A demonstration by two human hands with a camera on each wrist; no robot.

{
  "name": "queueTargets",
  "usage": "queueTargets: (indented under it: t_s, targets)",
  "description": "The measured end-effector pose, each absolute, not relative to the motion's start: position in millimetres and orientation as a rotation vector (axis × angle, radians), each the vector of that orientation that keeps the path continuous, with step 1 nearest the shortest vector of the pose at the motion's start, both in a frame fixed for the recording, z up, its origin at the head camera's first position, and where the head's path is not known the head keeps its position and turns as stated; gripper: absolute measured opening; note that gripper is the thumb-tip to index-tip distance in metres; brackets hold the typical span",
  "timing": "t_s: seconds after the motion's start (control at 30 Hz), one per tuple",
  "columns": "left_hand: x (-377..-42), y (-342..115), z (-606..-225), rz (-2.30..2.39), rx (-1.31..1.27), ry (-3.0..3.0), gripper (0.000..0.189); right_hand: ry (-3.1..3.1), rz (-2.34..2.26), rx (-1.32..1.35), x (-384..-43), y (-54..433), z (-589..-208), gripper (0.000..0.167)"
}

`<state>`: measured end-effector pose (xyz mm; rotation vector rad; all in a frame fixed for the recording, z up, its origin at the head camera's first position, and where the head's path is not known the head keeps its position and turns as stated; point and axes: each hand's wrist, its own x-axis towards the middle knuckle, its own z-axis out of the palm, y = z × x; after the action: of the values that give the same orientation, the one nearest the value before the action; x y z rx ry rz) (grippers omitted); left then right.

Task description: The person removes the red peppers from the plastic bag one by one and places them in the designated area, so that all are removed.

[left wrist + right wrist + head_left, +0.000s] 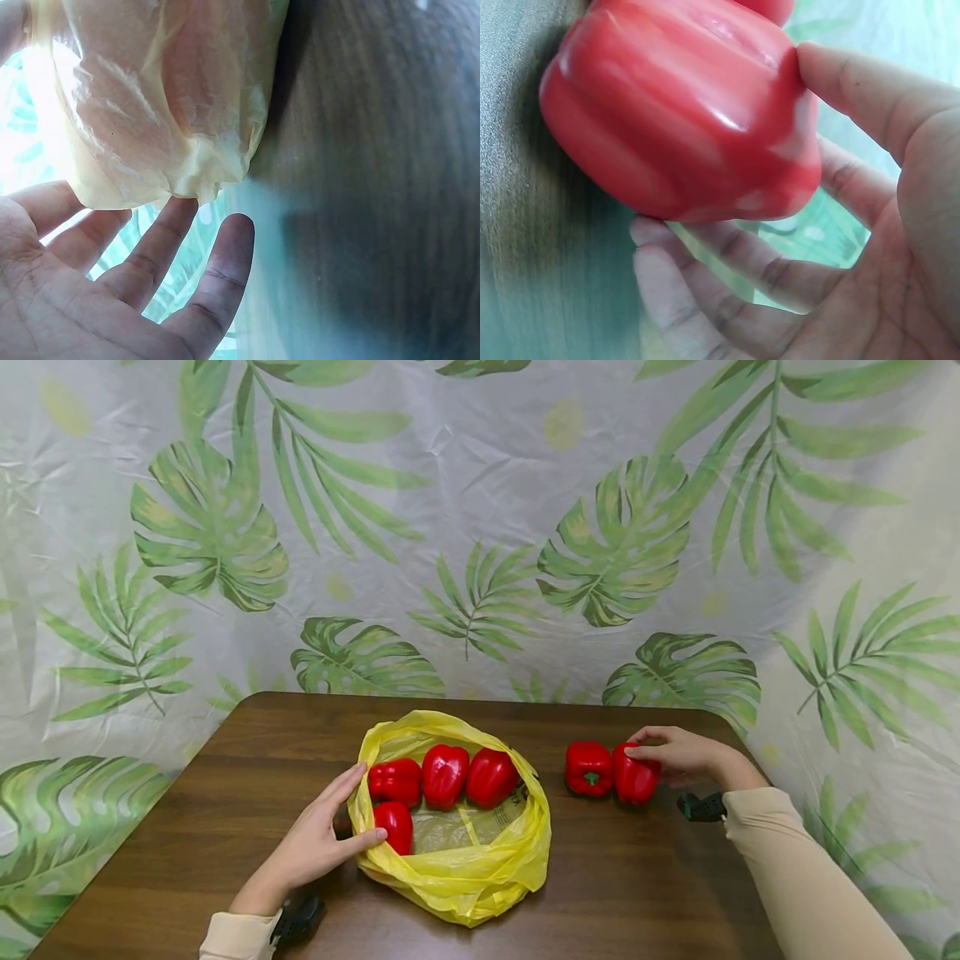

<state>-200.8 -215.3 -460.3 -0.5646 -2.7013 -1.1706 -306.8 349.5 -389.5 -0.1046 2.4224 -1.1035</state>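
Observation:
In the head view, a yellow plastic bag point(491, 885) stands with its mouth wide, several red bell peppers point(446, 777) inside. My left hand point(318, 835) touches the bag's left side, its thumb reaching over the rim by the nearest pepper. The left wrist view shows these fingers point(225, 262) spread and fairly straight against the thin plastic. Right of the bag, my right hand point(686, 756) grips a red bell pepper point(635, 781). In the right wrist view its thumb lies on one side of that pepper point(682, 112), the other fingers around the far side.
Another red bell pepper point(588, 768), green stem facing me, sits right beside the gripped one. All this is on a dark brown wooden table point(645, 885). A leaf-patterned sheet point(480, 510) hangs behind the table's back edge.

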Motion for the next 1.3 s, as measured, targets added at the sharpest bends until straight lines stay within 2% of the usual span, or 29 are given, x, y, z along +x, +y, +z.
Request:
queueTargets:
  t_s: [0.57,1.3]
  targets:
    - [-200.3,-214.9,-459.3,-1.178,-0.566,-2.698,0.096,2.504,-1.177,-0.084,-306.0,345.8,-395.6,0.059]
    - [-200.2,-215.4,-460.0,-1.177,-0.566,-2.69,0.096,2.576,-1.216,-0.043,-300.8,341.8,-399.2,0.053]
